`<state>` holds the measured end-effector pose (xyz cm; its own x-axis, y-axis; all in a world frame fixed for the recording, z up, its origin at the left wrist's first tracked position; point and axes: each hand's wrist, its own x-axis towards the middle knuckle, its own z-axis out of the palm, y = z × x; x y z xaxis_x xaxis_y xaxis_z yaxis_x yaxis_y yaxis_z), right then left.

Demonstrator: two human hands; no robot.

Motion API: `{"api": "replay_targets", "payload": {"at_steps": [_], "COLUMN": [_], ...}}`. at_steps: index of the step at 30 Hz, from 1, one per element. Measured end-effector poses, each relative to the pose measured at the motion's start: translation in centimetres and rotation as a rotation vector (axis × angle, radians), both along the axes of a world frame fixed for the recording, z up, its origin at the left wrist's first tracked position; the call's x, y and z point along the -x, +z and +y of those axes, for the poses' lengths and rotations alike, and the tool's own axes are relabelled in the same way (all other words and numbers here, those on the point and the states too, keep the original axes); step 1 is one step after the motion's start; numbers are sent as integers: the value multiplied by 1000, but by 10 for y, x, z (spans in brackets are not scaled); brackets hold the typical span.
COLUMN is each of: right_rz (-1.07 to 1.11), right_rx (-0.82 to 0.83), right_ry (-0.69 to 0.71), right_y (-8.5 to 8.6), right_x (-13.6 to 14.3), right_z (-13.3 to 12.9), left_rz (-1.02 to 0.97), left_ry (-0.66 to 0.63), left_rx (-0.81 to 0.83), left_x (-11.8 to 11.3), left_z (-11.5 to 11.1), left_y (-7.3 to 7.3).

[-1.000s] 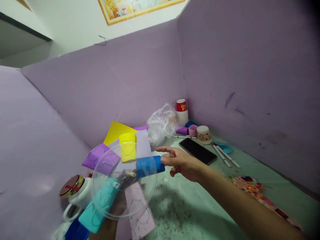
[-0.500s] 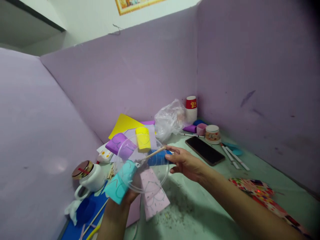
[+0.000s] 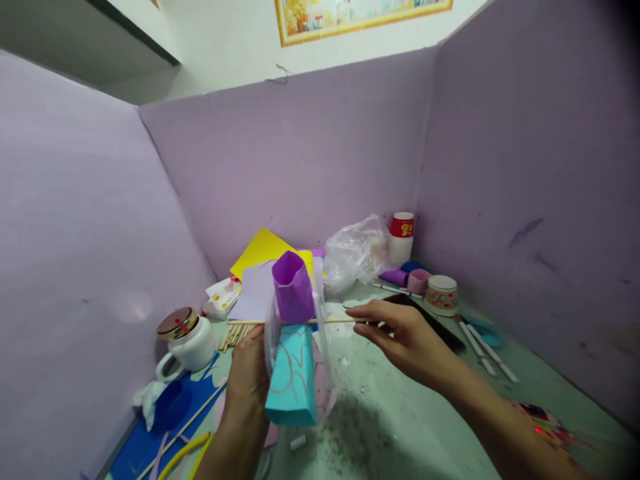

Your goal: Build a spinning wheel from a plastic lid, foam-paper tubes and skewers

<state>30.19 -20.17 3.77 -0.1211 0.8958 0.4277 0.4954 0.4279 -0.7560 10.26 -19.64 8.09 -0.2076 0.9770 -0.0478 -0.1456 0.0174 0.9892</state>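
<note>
Paper-cup wheel (image 3: 291,377), edge-on, held in your left hand (image 3: 249,365). Wooden stick (image 3: 343,320), showing either side, pinched by your right hand (image 3: 403,330).

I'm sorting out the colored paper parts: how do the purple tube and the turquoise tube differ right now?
The purple tube stands above the wooden stick, while the turquoise tube hangs below it. The purple tube shows its open top; the turquoise tube shows no opening. The turquoise tube has clear curving lines drawn on it, whereas the purple tube shows no such clear lines. Both sit at the clear plastic piece.
</note>
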Motion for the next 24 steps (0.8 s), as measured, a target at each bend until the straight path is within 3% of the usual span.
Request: {"api": "replay_targets", "payload": {"at_steps": [3,8,15,18,19,21,24], "right_rz": [47,166,99,178,211,248,248], "right_rx": [33,198,228,262,280,324,353], "right_ry": [49,147,38,-50,-68,-95,-123], "right_y": [-12,-18,-7,-7,-7,-7,-6], "right_x": [2,1,0,-7,-11,-18,-25], "right_z": [8,11,7,10,11,13,14], "left_rz": [-62,-176,-204,-217,-138,231,986], "left_ry": [10,-56,-95,38,120,277,292], "left_rx": [116,7,86,72,0,-289,-769], "left_x": [-4,-3,0,12,18,29,41], "left_z": [-8,-3,8,21,26,35,44], "left_y": [8,-10,-32,-42,-44,-47,-51]}}
